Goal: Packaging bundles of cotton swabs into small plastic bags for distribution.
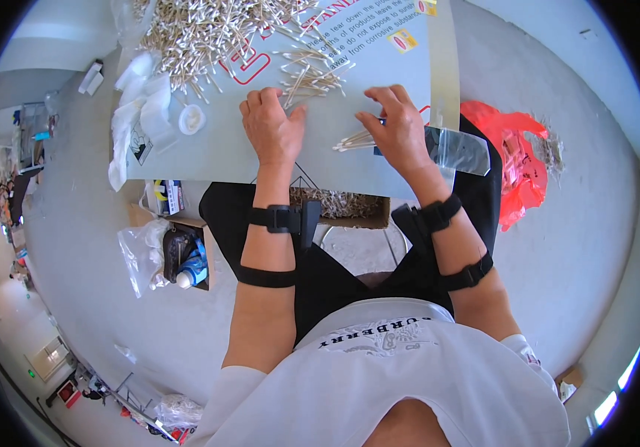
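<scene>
Both my hands are over a grey-blue printed board. My left hand rests near the board's middle, thumb apart from the bent fingers, with nothing visible in it. Just beyond it lies a small loose cluster of cotton swabs. My right hand is bent above the board, thumb and fingers apart. A small bundle of swabs lies beside its thumb, partly hidden under the hand. A clear plastic bag sticks out past my right wrist. The big heap of cotton swabs covers the board's far left.
A small round white tub and white film strips lie at the board's left. Below its near edge is a cardboard box of swabs. A red plastic bag lies right, an open carton left on the floor.
</scene>
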Motion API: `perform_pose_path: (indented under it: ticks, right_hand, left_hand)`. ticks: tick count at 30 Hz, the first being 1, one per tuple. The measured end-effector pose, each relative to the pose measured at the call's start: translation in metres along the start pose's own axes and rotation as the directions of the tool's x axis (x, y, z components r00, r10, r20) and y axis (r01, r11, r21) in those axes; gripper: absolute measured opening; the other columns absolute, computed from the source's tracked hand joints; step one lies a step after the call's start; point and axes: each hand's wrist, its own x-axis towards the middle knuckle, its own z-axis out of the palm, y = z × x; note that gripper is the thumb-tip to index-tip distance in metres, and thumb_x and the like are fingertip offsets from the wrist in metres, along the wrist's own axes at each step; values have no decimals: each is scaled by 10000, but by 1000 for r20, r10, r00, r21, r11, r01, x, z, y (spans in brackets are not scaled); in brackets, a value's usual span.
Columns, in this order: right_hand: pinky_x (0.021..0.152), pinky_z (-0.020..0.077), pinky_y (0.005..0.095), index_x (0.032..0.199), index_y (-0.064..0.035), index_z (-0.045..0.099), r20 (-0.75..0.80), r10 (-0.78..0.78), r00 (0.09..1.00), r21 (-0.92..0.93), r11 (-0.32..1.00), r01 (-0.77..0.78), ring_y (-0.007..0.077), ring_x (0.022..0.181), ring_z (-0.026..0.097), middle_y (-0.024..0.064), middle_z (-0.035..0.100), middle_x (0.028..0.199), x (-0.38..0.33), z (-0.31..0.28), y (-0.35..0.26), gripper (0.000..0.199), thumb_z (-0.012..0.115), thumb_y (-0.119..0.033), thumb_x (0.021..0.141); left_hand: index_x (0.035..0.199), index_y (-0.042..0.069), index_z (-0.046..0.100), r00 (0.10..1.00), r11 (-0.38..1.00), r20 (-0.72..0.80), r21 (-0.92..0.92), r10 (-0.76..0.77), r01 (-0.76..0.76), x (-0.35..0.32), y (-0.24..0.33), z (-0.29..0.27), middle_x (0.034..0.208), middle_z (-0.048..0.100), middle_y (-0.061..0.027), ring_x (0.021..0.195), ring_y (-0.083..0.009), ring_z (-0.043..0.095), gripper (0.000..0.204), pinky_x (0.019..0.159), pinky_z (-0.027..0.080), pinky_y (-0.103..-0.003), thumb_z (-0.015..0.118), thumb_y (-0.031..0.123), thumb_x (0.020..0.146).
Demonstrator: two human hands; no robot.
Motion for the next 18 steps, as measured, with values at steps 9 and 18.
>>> perform_pose_path:
  ticks: [9, 18]
  right_hand:
    - [794, 506, 390, 855, -136, 713, -82, -411, 908, -316, 875, 368, 293, 958, 583, 94, 614, 966, 83, 42, 15, 123, 690, -118, 735]
    - [817, 494, 400, 891, -86, 702, -118, -72, 990, -72, 995, 64, 316, 937, 593, 104, 612, 922, 79, 21, 30, 165, 667, -111, 732]
  left_hand:
    - [830, 82, 617, 994, 991, 22, -75, 108, -107, 29, -7, 18, 864, 595, -87, 880, -314, 560, 142, 761, 465, -427, 718, 103, 732]
    - [789, 33, 619, 962, 895, 243, -392, -124, 214, 45, -11, 5, 788, 611, -129, 742, -311, 594, 97, 699, 476, -405, 684, 105, 786]
